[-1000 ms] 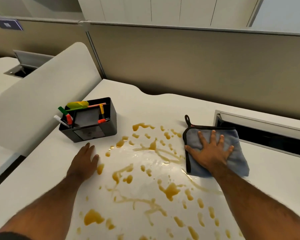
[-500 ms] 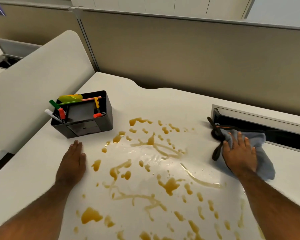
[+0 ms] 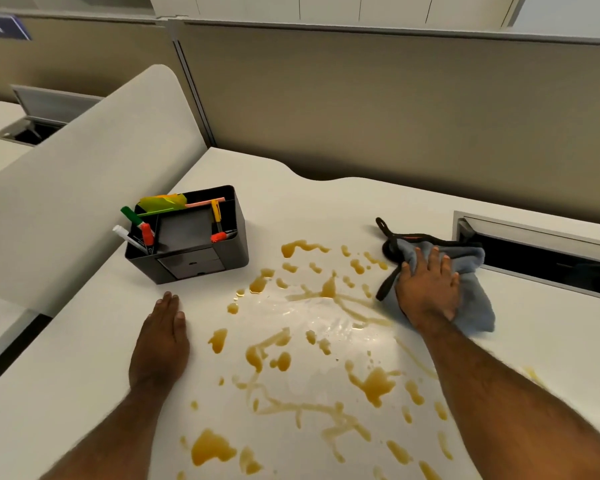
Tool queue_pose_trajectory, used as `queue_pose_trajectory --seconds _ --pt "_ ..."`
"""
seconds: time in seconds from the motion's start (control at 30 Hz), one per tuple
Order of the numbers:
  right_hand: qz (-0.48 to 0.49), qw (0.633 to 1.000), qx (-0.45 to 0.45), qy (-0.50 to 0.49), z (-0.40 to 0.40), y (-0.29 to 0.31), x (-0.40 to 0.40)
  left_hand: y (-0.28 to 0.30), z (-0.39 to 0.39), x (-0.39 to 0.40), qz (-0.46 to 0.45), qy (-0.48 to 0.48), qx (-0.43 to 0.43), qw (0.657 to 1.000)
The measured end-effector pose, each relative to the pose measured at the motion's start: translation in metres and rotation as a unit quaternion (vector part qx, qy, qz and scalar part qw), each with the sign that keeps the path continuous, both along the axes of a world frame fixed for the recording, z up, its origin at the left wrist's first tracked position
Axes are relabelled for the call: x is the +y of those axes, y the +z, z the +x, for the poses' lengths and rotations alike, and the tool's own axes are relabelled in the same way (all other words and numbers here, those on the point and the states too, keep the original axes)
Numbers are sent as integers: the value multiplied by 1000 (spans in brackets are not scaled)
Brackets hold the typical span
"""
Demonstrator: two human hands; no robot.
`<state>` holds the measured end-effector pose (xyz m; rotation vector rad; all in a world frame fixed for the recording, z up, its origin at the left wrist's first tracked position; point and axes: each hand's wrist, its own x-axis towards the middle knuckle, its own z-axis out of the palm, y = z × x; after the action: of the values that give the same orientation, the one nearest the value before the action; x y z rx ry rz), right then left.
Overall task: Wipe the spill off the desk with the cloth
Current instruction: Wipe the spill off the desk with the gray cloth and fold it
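I see beige cubicle partitions point(image 3: 395, 109) behind, a curved white divider point(image 3: 84, 188) at left (neighbouring workstation beyond it), and white wall panels point(image 3: 326, 5) above.

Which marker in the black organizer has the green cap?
The marker jutting from the organizer's left corner, farthest back, with a green cap; the one beside it is red-capped, the lowest is white.

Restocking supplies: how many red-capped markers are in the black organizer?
2: one red-capped marker in the organizer's left slot, another at its right side. Others may be hidden.
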<state>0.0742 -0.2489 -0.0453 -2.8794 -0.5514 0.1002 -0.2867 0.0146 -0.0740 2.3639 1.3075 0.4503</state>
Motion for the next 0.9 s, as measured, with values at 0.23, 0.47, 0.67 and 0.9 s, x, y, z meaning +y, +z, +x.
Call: queue_pose_trajectory --seconds 0.23,0.47,0.67,0.9 --pt "-15 995 -2 101 -3 5 63 4 2 -2 24 -13 40 999" --pt "-26 986 -6 166 -19 8 119 -1 2 4 44 -16 65 997" --pt "-33 953 9 300 -41 -2 123 2 1 7 40 -28 81 995" --pt "-22 967 2 253 -37 -5 50 4 0 8 35 -34 103 993"
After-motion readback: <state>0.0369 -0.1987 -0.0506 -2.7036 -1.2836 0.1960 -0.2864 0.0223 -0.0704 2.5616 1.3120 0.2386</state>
